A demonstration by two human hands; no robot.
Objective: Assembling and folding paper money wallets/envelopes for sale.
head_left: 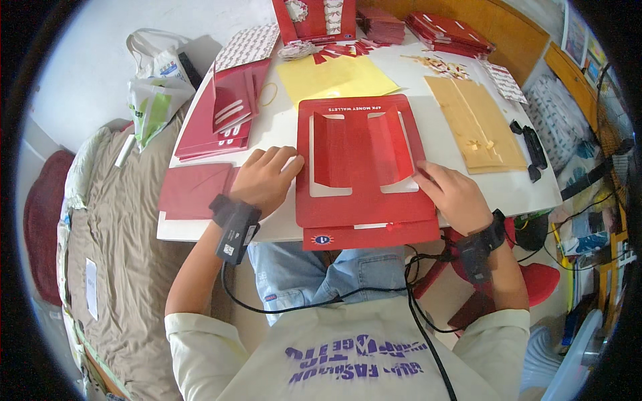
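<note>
A red cardboard folder (364, 207) lies in front of me at the table's near edge, its lower strip overhanging. Two cut-out openings flank its middle, and red flaps stand raised beside them. At its left edge, my left hand (266, 177) has curled fingers closed against the card. My right hand (456, 194) pinches the right edge between thumb and fingers. Below the main panel a second red layer (371, 238) shows. Both wrists wear black bands with cables.
On the white table (274, 230), red card pieces (217, 144) and a red envelope (194, 190) lie left. Yellow paper (338, 79) lies beyond the folder; a tan cardboard sheet (475, 123) and black glasses (533, 148) sit right. Red stacks (449, 32) stand at the back.
</note>
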